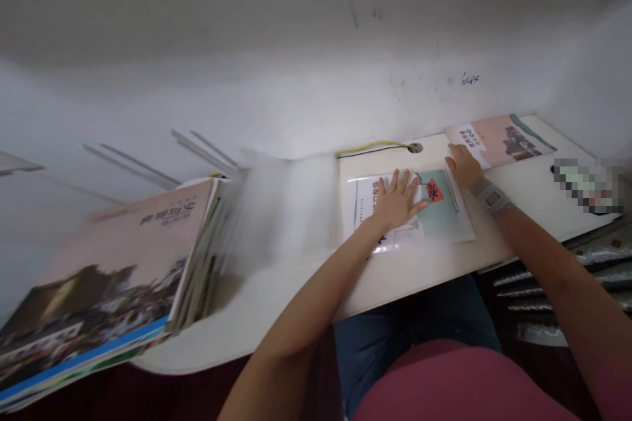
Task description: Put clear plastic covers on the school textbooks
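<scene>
My left hand point(395, 202) lies flat with fingers spread on a book in a clear plastic cover point(451, 220), whose front is white and green with a red patch. The clear cover reaches past the book on the left side. My right hand point(467, 169), with a grey band on the wrist, rests at the near left edge of a pink booklet point(498, 139) by the wall. Its fingers look loosely stretched, and nothing is seen between them.
A thick stack of books point(133, 237) with a pink top cover stands at the left. A yellow cable point(375, 145) runs to a hole in the white desk point(365, 293) along the wall. A blurred-out object point(590, 187) lies at the right, above several plastic-wrapped items point(533, 306).
</scene>
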`<state>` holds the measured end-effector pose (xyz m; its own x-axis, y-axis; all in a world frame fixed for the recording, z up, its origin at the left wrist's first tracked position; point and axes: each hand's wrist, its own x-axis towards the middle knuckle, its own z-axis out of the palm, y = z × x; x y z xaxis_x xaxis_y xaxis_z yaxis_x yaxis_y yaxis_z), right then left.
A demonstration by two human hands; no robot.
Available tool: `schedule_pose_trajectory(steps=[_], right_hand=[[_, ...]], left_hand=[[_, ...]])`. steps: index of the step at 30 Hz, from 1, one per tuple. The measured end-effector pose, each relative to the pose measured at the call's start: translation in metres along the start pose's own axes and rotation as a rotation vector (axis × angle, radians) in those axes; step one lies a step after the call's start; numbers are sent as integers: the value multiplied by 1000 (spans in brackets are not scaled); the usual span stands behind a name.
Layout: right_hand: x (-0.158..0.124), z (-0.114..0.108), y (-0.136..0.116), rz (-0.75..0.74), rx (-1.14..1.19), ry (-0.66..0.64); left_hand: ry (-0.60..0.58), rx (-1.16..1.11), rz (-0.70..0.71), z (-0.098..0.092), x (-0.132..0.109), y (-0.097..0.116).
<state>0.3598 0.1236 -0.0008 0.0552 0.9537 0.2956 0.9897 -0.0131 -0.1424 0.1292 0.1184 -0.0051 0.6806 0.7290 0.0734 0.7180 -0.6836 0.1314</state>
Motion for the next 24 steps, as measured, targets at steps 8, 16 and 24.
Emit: schedule_pose_trajectory(steps=[8, 16, 24], right_hand=[[-50, 17, -27, -443, -34, -210], [-37, 8, 14, -72, -11, -281], [14, 5, 1, 224, 12, -245]], left_hand=[[-139, -21, -62, 14, 18, 3], [25, -39, -439, 0, -3, -64], [40, -164, -741, -26, 9, -122]])
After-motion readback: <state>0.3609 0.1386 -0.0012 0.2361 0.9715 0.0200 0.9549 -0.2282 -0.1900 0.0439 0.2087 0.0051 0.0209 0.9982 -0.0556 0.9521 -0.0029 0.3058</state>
